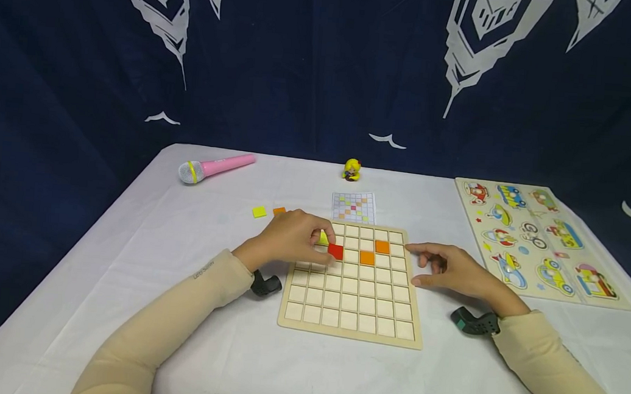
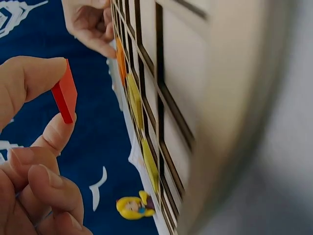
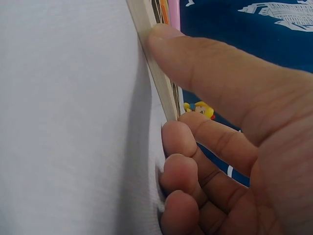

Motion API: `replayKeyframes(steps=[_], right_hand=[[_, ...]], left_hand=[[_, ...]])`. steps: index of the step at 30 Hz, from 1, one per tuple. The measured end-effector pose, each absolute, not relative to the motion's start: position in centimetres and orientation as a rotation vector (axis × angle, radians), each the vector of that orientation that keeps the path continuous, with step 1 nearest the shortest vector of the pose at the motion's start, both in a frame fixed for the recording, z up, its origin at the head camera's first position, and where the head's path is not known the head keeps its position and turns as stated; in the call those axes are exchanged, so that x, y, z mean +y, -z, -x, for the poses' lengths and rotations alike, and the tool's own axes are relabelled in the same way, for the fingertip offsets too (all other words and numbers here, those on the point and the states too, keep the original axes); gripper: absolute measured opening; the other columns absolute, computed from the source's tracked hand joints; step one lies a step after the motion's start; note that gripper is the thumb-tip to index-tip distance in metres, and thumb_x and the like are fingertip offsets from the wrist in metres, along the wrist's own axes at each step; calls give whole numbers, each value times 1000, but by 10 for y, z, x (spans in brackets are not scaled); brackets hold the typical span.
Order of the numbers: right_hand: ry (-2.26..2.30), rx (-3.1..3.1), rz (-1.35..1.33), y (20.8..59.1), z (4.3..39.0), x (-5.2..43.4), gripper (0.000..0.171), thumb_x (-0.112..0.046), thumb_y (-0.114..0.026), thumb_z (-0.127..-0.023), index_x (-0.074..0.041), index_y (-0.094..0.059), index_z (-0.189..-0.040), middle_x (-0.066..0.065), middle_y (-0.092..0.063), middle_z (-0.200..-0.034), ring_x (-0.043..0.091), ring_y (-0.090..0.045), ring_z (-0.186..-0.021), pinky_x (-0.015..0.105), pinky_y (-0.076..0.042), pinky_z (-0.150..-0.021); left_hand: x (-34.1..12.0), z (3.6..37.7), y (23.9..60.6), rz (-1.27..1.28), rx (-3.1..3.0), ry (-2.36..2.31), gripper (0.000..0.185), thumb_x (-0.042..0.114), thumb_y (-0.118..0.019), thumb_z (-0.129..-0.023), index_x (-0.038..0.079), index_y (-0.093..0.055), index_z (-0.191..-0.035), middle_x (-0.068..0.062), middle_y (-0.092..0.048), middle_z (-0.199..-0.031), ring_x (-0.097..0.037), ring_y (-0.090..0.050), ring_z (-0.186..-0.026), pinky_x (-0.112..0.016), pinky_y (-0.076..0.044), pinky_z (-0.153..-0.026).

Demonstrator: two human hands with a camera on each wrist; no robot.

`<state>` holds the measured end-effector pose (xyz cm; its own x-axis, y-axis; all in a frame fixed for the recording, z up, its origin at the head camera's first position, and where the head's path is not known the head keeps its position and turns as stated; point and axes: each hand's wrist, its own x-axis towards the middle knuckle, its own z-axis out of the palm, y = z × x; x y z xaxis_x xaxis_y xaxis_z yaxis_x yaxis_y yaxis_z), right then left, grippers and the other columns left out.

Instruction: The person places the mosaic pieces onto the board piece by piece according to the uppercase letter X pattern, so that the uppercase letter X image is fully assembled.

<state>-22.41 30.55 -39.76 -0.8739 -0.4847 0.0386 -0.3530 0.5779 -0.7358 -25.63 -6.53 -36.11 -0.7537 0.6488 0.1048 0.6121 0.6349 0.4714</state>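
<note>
My left hand (image 1: 329, 253) pinches a red square tile (image 1: 336, 251) between thumb and forefinger, just over the upper left cells of a wooden grid board (image 1: 352, 297). The left wrist view shows the red tile (image 2: 65, 93) held clear of the board (image 2: 166, 103). In the board lie a yellow tile (image 1: 323, 238) and two orange tiles (image 1: 382, 246) (image 1: 367, 257). My right hand (image 1: 426, 266) rests on the cloth at the board's right edge. Its thumb (image 3: 195, 58) presses against that edge (image 3: 146, 29), the other fingers curled on the cloth.
Loose yellow (image 1: 259, 212) and orange (image 1: 278, 210) tiles lie left of the board. A pattern card (image 1: 353, 207) lies behind it. Farther back are a pink microphone (image 1: 215, 167) and a small yellow figure (image 1: 352, 169). A vehicle peg puzzle (image 1: 538, 237) lies at the right.
</note>
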Motion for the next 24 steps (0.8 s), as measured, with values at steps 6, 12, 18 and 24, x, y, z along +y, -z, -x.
replayKeyframes(steps=[6,12,18,24], right_hand=[[1175,2637,704,397,223,306,65,-7,-90,-87,12,-61,-143,6,-59,-100,11,-48,-72,26,-42,-63],[1176,2634,707,397,224,307,65,-6,-90,-87,12,-61,-143,5,-59,-100,11,-48,-72,26,-42,-64],[1173,2637,706,398,224,307,65,-7,-90,-87,11,-61,-143,5,-59,-100,11,-48,-73,26,-42,-64],[1181,2632,703,397,224,306,65,-6,-90,-87,12,-61,-143,6,-59,-100,11,-48,-73,27,-42,-64]], left_hand=[[-50,255,362,-1086,2779,-641,28,42,-89,-86,25,-79,-105,12,-47,-61,-6,-48,-64,-31,-37,-64],[-39,255,363,-1117,2770,-533,25,45,-88,-87,27,-79,-102,12,-49,-61,-8,-52,-68,-37,-44,-71],[-30,255,364,-1127,2769,-424,25,46,-89,-87,27,-80,-100,13,-53,-64,-11,-56,-74,-41,-46,-76],[-24,255,366,-1138,2771,-384,24,44,-91,-86,26,-81,-99,12,-52,-60,-11,-55,-71,-38,-46,-72]])
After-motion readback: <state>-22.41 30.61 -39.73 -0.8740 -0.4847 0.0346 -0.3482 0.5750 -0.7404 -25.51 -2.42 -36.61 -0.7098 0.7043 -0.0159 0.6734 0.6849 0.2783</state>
